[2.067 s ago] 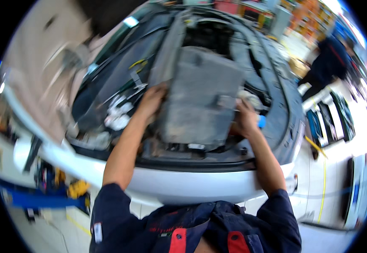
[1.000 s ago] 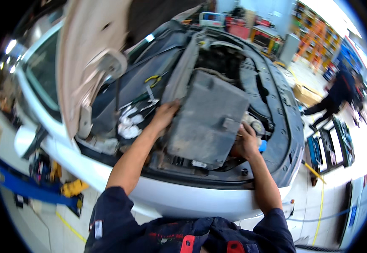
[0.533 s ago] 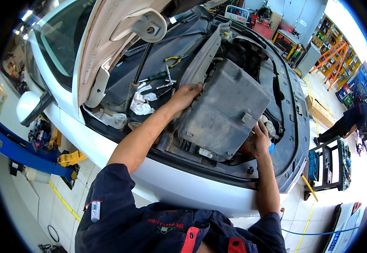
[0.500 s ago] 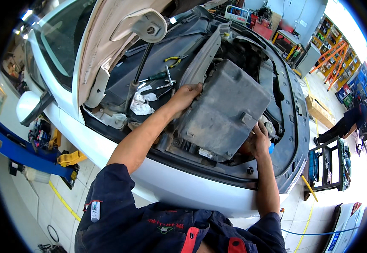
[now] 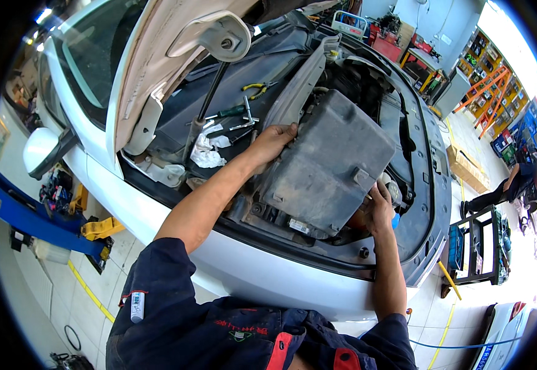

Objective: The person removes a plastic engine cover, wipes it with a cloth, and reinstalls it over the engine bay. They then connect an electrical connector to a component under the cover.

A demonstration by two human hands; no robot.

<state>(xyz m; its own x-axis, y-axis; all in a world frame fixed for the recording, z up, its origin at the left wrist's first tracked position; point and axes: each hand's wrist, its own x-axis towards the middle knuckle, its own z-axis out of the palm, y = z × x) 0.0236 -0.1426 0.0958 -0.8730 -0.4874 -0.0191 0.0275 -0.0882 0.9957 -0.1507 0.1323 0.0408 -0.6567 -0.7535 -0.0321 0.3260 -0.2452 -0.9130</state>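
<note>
A large, dusty dark grey plastic cover (image 5: 336, 157) sits tilted in the open engine bay of a silver car. My left hand (image 5: 273, 143) is closed on its left edge, thumb on top and fingers mostly hidden behind the rim. At the lower right side, below a small raised clip, my right hand (image 5: 380, 206) grips the cover's edge, its fingertips partly hidden. A blue cap (image 5: 396, 220) shows just beside the right hand. What lies beneath the cover is hidden.
Left of the cover lie yellow-handled pliers (image 5: 259, 90), a T-handle wrench (image 5: 247, 113), a dark-handled screwdriver (image 5: 228, 112) and crumpled white tissue (image 5: 207, 151). The raised hood (image 5: 142, 68) and its strut (image 5: 213, 92) stand at the left. A co-worker (image 5: 518, 185) is at far right.
Both hands keep their hold, and the cover stays nearly in place. The whole view shifts slightly. At far right, the co-worker's arm and posture have changed.
</note>
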